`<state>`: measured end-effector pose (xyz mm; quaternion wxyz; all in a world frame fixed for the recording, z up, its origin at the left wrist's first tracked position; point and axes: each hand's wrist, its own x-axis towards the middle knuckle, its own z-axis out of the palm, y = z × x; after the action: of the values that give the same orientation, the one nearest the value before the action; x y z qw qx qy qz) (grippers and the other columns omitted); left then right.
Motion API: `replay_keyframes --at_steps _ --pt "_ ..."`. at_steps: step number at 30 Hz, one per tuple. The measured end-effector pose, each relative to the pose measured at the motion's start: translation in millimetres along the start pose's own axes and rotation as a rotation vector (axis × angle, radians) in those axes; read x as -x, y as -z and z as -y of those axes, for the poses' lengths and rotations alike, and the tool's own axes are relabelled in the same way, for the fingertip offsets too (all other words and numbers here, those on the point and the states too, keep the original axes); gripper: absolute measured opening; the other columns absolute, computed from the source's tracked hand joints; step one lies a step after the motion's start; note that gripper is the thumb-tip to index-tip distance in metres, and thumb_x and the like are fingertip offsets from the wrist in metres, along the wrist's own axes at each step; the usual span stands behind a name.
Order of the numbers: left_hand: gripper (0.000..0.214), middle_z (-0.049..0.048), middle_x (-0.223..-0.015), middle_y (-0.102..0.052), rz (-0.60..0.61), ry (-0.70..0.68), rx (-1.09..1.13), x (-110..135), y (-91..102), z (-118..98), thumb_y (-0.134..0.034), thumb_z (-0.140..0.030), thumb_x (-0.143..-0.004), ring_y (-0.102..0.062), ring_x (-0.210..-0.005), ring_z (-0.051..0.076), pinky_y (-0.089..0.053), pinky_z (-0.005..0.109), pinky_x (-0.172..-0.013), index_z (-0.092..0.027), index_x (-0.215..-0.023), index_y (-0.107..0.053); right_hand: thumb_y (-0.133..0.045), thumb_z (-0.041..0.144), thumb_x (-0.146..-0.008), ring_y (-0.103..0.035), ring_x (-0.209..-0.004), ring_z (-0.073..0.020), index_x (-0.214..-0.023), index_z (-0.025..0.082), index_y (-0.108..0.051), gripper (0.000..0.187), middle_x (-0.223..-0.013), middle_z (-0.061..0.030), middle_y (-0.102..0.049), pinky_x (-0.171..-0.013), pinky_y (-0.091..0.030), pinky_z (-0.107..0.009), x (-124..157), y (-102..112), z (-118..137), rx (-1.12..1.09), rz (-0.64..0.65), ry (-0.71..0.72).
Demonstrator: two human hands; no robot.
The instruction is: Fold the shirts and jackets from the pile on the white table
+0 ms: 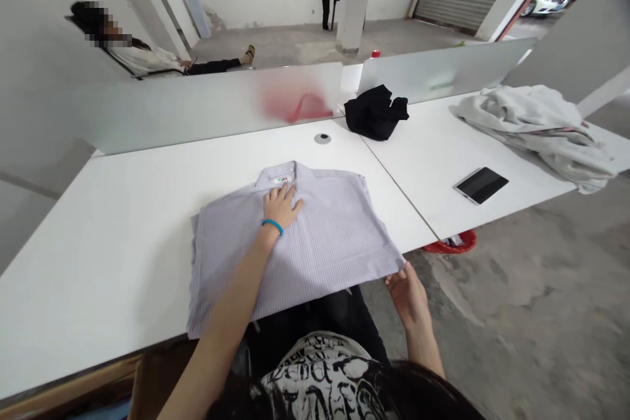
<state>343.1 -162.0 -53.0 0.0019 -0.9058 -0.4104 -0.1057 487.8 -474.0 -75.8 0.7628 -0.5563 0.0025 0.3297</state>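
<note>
A pale lilac striped shirt [315, 243] lies folded on the white table [123, 210], collar at the far side. My left hand [281, 205], with a blue band at the wrist, rests flat on the shirt just below the collar, fingers spread. My right hand [406, 289] pinches the shirt's near right corner at the table edge, fingers closed on the cloth.
A black garment [375, 111] sits at the far side of the adjoining table. A phone [481, 184] and a heap of grey-white clothing [541, 128] lie to the right. Frosted dividers [197, 105] line the back. A red basket [455, 244] stands under the table. Two people are in the background.
</note>
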Motion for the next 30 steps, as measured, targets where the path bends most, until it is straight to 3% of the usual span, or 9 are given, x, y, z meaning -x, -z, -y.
replay_keyframes --at_steps 3,6,9,13,17,21,25,28,30 --pt "0.063 0.0094 -0.149 -0.033 0.058 -0.001 0.048 -3.2 -3.5 4.0 -0.031 -0.054 -0.089 -0.029 -0.134 0.033 -0.013 0.055 -0.110 -0.018 -0.139 -0.042 -0.078 0.046 -0.060 -0.059 -0.059 -0.0123 -0.085 0.019 -0.057 0.042 -0.066 0.0034 -0.060 -0.057 -0.050 -0.025 10.0 -2.3 -12.4 0.004 0.040 -0.083" --pt "0.064 0.0107 -0.152 -0.027 0.118 0.006 0.112 -2.8 -1.2 4.9 -0.026 -0.052 -0.091 -0.020 -0.139 0.032 -0.009 0.056 -0.112 -0.016 -0.142 -0.035 -0.077 0.045 -0.063 -0.057 -0.056 -0.0126 -0.085 0.016 -0.061 0.040 -0.067 0.0010 -0.062 -0.057 -0.050 -0.027 11.8 -11.4 -11.4 0.075 0.081 -0.036" --pt "0.060 0.0122 -0.151 -0.028 0.084 0.010 0.122 2.4 3.8 2.1 -0.020 -0.044 -0.093 -0.020 -0.140 0.031 -0.012 0.053 -0.113 -0.013 -0.142 -0.036 -0.074 0.048 -0.064 -0.058 -0.062 -0.0149 -0.083 0.012 -0.064 0.042 -0.073 -0.0029 -0.065 -0.057 -0.049 -0.027 5.1 -22.4 -4.6 0.200 -0.016 0.062" --pt "0.059 0.0129 -0.150 -0.031 0.075 0.050 0.120 10.6 4.9 -0.8 -0.020 -0.042 -0.093 -0.020 -0.140 0.030 -0.012 0.052 -0.113 -0.011 -0.141 -0.037 -0.071 0.047 -0.066 -0.061 -0.078 -0.0185 -0.089 0.011 -0.065 0.043 -0.084 -0.0060 -0.068 -0.068 -0.050 -0.028 -3.3 -34.9 -1.9 0.318 -0.127 0.195" --pt "0.059 0.0122 -0.153 -0.024 0.125 0.070 0.164 17.0 2.3 -1.2 -0.022 -0.042 -0.094 -0.013 -0.142 0.029 -0.009 0.053 -0.114 -0.010 -0.142 -0.035 -0.068 0.043 -0.068 -0.061 -0.096 -0.0197 -0.097 0.014 -0.064 0.042 -0.102 -0.0072 -0.067 -0.083 -0.049 -0.030 -2.8 -51.9 -3.8 0.169 -0.177 0.224" --pt "0.057 0.0131 -0.152 -0.025 0.091 0.048 0.224 27.5 3.8 -6.1 -0.024 -0.041 -0.094 -0.013 -0.142 0.029 -0.010 0.052 -0.114 -0.010 -0.141 -0.036 -0.066 0.038 -0.068 -0.062 -0.099 -0.0189 -0.097 0.016 -0.061 0.037 -0.106 -0.0064 -0.066 -0.083 -0.050 -0.029 -0.2 -75.9 0.3 0.029 -0.221 0.202" --pt "0.050 0.0100 -0.149 -0.034 0.048 0.093 0.539 40.9 18.7 -3.2 -0.029 -0.038 -0.094 -0.021 -0.141 0.023 -0.019 0.045 -0.115 -0.014 -0.135 -0.044 -0.056 0.038 -0.074 -0.060 -0.103 -0.0194 -0.107 0.017 -0.059 0.039 -0.113 -0.0069 -0.063 -0.084 -0.051 -0.029 0.2 -109.3 12.0 0.062 -0.174 0.288" --pt "0.047 0.0086 -0.141 -0.046 -0.133 0.216 0.901 68.4 43.0 17.0 -0.029 -0.039 -0.094 -0.038 -0.133 0.018 -0.030 0.036 -0.111 -0.017 -0.131 -0.048 -0.049 0.041 -0.079 -0.059 -0.104 -0.0206 -0.115 0.015 -0.055 0.045 -0.115 -0.0086 -0.062 -0.084 -0.050 -0.031 -0.7 -144.2 23.4 0.125 -0.059 0.360" --pt "0.048 0.0087 -0.135 -0.053 -0.250 0.326 1.079 100.6 58.7 37.6 -0.034 -0.046 -0.092 -0.048 -0.125 0.019 -0.036 0.036 -0.107 -0.018 -0.128 -0.051 -0.044 0.043 -0.082 -0.059 -0.104 -0.0224 -0.119 0.015 -0.054 0.048 -0.114 -0.0097 -0.062 -0.083 -0.051 -0.034 0.1 -171.5 30.0 0.217 0.054 0.402"
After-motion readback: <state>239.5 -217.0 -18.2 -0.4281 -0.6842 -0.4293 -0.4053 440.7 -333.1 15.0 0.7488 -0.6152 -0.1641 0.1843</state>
